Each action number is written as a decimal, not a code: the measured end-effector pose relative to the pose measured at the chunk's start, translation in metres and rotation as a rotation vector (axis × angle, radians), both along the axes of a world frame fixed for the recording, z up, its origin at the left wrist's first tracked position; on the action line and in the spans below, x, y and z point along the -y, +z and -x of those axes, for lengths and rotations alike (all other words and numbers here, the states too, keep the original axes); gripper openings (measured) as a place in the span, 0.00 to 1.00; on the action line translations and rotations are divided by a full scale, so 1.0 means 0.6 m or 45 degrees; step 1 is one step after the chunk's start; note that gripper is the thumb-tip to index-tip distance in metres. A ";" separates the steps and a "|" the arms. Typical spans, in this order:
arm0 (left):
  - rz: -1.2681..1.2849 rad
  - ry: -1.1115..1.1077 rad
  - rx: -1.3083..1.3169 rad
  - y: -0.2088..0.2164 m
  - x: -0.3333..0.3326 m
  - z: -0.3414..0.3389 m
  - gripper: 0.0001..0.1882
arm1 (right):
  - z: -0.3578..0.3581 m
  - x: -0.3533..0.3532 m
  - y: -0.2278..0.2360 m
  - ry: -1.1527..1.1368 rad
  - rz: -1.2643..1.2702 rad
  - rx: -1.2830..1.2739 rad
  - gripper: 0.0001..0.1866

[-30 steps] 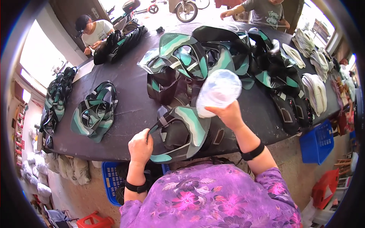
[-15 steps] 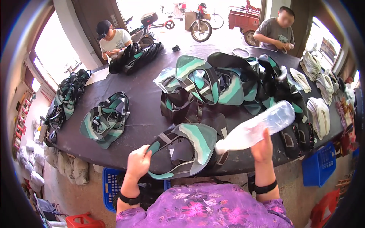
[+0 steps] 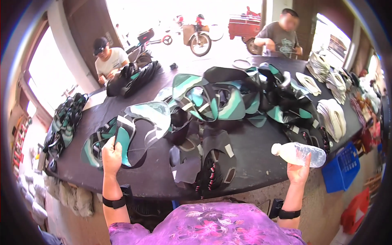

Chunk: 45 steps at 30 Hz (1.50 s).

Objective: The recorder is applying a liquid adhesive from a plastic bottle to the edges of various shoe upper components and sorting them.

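My left hand (image 3: 111, 158) is closed on the edge of a flat shoe upper (image 3: 152, 114) in black, teal and white. The upper is raised at a tilt over a small stack of similar uppers (image 3: 90, 152) on the dark table (image 3: 261, 141). My right hand (image 3: 298, 173) grips a clear plastic bottle (image 3: 300, 154) with whitish contents, lying nearly level above the table's right front edge. Between my hands, dark shoe parts (image 3: 218, 163) lie near the front edge.
A large heap of uppers (image 3: 228, 98) fills the table's middle and right. Other bundles (image 3: 69, 122) lie at the left. Folded white cloth pieces (image 3: 331, 118) sit at the right, above a blue basket (image 3: 341, 171). Two people (image 3: 281, 34) work across the table.
My left hand has carried the upper leftward from the front middle, uncovering the dark parts. My right hand has moved right with the bottle, away from the upper.
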<state>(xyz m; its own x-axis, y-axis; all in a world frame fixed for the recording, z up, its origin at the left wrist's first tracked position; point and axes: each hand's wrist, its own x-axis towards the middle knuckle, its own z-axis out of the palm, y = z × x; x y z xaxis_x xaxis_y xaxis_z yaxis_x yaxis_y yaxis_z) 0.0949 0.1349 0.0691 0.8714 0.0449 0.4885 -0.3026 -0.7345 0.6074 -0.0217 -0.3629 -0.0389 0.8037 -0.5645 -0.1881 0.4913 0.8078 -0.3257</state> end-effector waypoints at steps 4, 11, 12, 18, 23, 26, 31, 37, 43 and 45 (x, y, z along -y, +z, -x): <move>0.018 -0.087 0.042 0.029 0.031 -0.057 0.11 | 0.039 0.026 0.000 -0.153 -0.010 0.002 0.23; -0.006 -0.356 0.164 0.103 0.136 -0.154 0.12 | 0.114 0.086 -0.007 -0.397 -0.051 -0.018 0.23; -0.007 -0.413 0.138 0.112 0.156 -0.176 0.12 | 0.120 0.091 -0.005 -0.408 -0.063 -0.028 0.24; -0.018 -0.555 -0.074 0.136 0.332 -0.299 0.13 | 0.127 0.116 -0.010 -0.438 -0.048 -0.088 0.26; -0.233 -0.368 -0.202 0.114 0.504 -0.373 0.15 | 0.141 0.158 -0.027 -0.439 -0.083 -0.130 0.26; -0.032 -0.350 -0.417 0.070 0.563 -0.479 0.15 | 0.159 0.184 -0.037 -0.414 -0.119 -0.108 0.27; -0.139 -0.337 -0.057 0.006 0.686 -0.489 0.14 | 0.191 0.216 -0.072 -0.437 -0.128 -0.145 0.26; -0.134 -0.638 0.248 -0.059 0.689 -0.406 0.12 | 0.144 0.201 -0.081 -0.309 -0.138 -0.307 0.25; 0.153 -0.881 -0.488 -0.021 0.544 -0.275 0.13 | 0.061 0.173 -0.063 -0.038 -0.127 -0.187 0.23; 0.138 -0.874 -0.359 -0.053 0.449 -0.268 0.14 | 0.030 0.149 -0.054 0.078 -0.087 -0.146 0.22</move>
<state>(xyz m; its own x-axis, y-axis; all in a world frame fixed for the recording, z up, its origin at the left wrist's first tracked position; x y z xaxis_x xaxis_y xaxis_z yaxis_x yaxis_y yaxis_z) 0.2555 -0.1347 0.0373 0.8125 -0.5186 0.2661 -0.4934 -0.3687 0.7878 -0.0397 -0.4523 -0.0710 0.8070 -0.4981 -0.3172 0.4033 0.8573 -0.3199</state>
